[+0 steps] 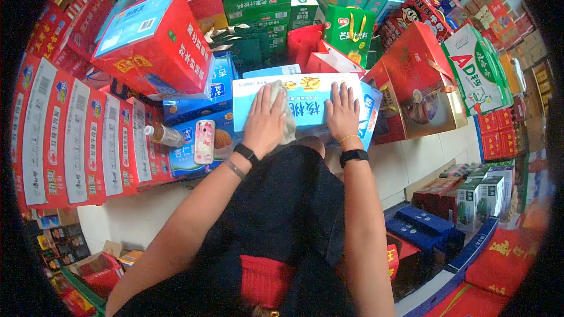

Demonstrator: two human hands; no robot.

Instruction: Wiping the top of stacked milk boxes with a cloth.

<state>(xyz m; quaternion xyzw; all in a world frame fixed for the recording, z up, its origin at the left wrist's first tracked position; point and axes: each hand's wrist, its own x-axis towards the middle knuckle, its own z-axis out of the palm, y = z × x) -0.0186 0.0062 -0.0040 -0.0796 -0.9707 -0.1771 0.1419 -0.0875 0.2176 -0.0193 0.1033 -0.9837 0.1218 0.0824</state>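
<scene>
A white and light-blue carton [308, 103] with pictures of walnuts lies before me, in the middle of the view. My left hand [265, 119] presses a greyish cloth [288, 125] flat against the carton's left part. Flat on its right part rests my right hand [343, 112], fingers spread, with nothing in it. Left of the carton, a pink patterned phone case [204, 141] and a bottle with a white cap [165, 135] lie on blue cartons [187, 158]. The part of the carton under the cloth and hands is hidden.
A red and blue box [163, 57] stands at the upper left, above red noodle cartons [66, 136]. Behind the carton are stacked green cartons [260, 4] and a green gift bag [348, 33]. Red gift boxes [410, 79] and a white and green carton [476, 70] stand to the right.
</scene>
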